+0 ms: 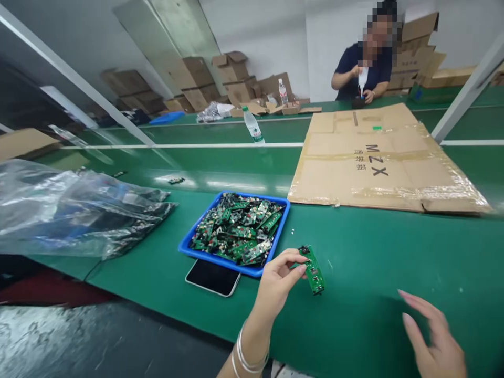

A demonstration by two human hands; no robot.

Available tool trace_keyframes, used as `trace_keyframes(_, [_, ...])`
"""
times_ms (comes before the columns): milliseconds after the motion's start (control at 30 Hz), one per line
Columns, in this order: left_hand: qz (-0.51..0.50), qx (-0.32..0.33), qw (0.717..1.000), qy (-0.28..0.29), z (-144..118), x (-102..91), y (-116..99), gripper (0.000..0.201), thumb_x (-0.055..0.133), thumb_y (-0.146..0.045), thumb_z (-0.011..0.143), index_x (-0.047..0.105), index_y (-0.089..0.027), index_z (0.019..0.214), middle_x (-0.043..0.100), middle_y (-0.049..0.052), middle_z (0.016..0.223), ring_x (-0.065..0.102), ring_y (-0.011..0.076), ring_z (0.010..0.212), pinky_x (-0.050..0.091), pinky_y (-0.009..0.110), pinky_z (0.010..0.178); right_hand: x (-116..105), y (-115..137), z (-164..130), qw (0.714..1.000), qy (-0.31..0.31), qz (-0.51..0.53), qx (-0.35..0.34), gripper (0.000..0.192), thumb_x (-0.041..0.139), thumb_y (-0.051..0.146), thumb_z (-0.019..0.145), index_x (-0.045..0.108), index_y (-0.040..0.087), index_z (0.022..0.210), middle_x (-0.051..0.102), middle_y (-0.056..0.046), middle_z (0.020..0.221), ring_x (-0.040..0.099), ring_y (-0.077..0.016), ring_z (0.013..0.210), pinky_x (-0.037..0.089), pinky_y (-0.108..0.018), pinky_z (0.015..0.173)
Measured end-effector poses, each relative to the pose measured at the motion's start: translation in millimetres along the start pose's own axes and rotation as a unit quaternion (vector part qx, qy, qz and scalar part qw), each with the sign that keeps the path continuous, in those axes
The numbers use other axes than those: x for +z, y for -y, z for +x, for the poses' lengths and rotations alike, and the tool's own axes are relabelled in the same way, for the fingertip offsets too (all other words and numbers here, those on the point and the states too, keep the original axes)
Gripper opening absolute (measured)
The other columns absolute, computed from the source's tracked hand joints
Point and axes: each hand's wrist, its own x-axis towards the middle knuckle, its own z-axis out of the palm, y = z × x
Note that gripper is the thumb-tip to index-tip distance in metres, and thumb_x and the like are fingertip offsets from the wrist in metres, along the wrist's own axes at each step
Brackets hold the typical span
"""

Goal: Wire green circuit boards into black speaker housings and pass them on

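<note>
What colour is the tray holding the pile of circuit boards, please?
The tray is bright blue, seen in the head view.

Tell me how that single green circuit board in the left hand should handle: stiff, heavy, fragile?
Circuit board, pinched by the left hand fingertips, stays straight: likely stiff. Held lightly by one edge, so probably light. Small raised components suggest it's fragile; flat shape shouldn't roll.

a small green circuit board (313, 270), long and narrow, with a black part at its far end and small components along its face. it is pinched at one long edge by the fingers (296, 265), held just above the green tabletop (374, 252), near the blue tray (240, 266).
</note>
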Motion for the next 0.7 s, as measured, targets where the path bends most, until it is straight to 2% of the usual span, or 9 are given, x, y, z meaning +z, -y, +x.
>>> trace_keyframes(67, [-0.036,-0.029,0.999,0.021,-9.8,14.3,9.8,0.016,0.075,-0.026,0.066,0.069,-0.014,0.075,0.051,0.005,0.088,0.054,0.0136,0.074,0.050,0.020,0.053,11.1,29.5,3.3,0.992,0.056,0.110,-0.019,0.031,0.036,0.039,0.094,0.046,0.028,0.122,0.054,-0.007,0.121,0.056,-0.0241,0.107,0.056,-0.037,0.080])
trace_keyframes(133, [-0.053,-0.052,0.996,0.046,-18.1,24.9,14.8,0.015,0.075,-0.025,0.066,0.070,-0.014,0.074,0.051,0.005,0.088,0.054,0.0128,0.072,0.050,0.021,0.054,16.5,53.7,6.5,0.974,0.113,0.183,-0.068,0.030,0.039,0.037,0.094,0.044,0.026,0.121,0.058,-0.007,0.115,0.058,-0.0201,0.103,0.054,-0.031,0.082])
trace_keyframes(233, [-0.063,-0.068,0.993,0.072,-28.6,35.1,19.5,0.013,0.075,-0.023,0.066,0.070,-0.014,0.073,0.051,0.005,0.086,0.053,0.0126,0.072,0.050,0.022,0.055,16.2,72.9,7.8,0.956,0.163,0.210,-0.127,0.044,0.049,0.037,0.088,0.037,0.023,0.128,0.060,-0.007,0.109,0.060,-0.0194,0.097,0.053,-0.031,0.082])
trace_keyframes(300, [-0.066,-0.071,0.992,0.082,-34.9,40.2,23.6,0.012,0.075,-0.022,0.067,0.069,-0.013,0.072,0.051,0.004,0.084,0.053,0.0130,0.074,0.049,0.021,0.056,16.1,76.5,6.5,0.955,0.168,0.192,-0.150,0.053,0.055,0.038,0.084,0.037,0.022,0.131,0.060,-0.007,0.108,0.060,-0.0208,0.096,0.053,-0.033,0.081])
trace_keyframes(400, [-0.086,-0.082,0.990,0.081,-42.9,47.6,31.9,0.016,0.074,-0.022,0.067,0.067,-0.014,0.079,0.053,0.004,0.085,0.053,0.0135,0.077,0.049,0.020,0.057,20.5,76.8,2.8,0.962,0.143,0.165,-0.165,0.048,0.054,0.034,0.084,0.042,0.022,0.129,0.061,-0.007,0.106,0.061,-0.0206,0.093,0.054,-0.032,0.079])
trace_keyframes(500, [-0.128,-0.101,0.985,0.049,-47.9,52.8,41.0,0.042,0.075,-0.021,0.068,0.057,-0.021,0.106,0.054,0.002,0.085,0.053,0.0135,0.077,0.048,0.020,0.055,26.2,77.1,-0.8,0.965,0.110,0.156,-0.180,0.044,0.049,0.029,0.087,0.042,0.022,0.130,0.061,-0.006,0.106,0.061,-0.0187,0.091,0.053,-0.029,0.078])
trace_keyframes(567, [-0.136,-0.112,0.984,0.033,-49.4,53.6,46.0,0.055,0.075,-0.021,0.068,0.050,-0.024,0.117,0.054,0.000,0.083,0.053,0.0130,0.075,0.047,0.020,0.056,29.3,78.5,-2.2,0.963,0.103,0.160,-0.193,0.044,0.048,0.026,0.086,0.042,0.022,0.130,0.061,-0.006,0.109,0.060,-0.0181,0.094,0.053,-0.027,0.080])
trace_keyframes(633, [-0.124,-0.127,0.984,0.035,-50.3,52.6,49.3,0.054,0.075,-0.023,0.069,0.052,-0.022,0.118,0.057,0.003,0.090,0.055,0.0143,0.084,0.049,0.021,0.065,33.0,79.9,-2.8,0.961,0.106,0.164,-0.197,0.044,0.047,0.023,0.086,0.043,0.020,0.129,0.060,-0.007,0.111,0.059,-0.0182,0.098,0.051,-0.026,0.083])
trace_keyframes(700, [-0.124,-0.155,0.979,0.053,-51.7,51.3,51.0,0.047,0.073,-0.027,0.071,0.056,-0.019,0.114,0.058,0.008,0.106,0.055,0.0190,0.099,0.049,0.024,0.078,38.1,79.3,-3.2,0.960,0.113,0.166,-0.194,0.044,0.045,0.023,0.085,0.045,0.019,0.129,0.059,-0.008,0.114,0.058,-0.0190,0.101,0.051,-0.027,0.086])
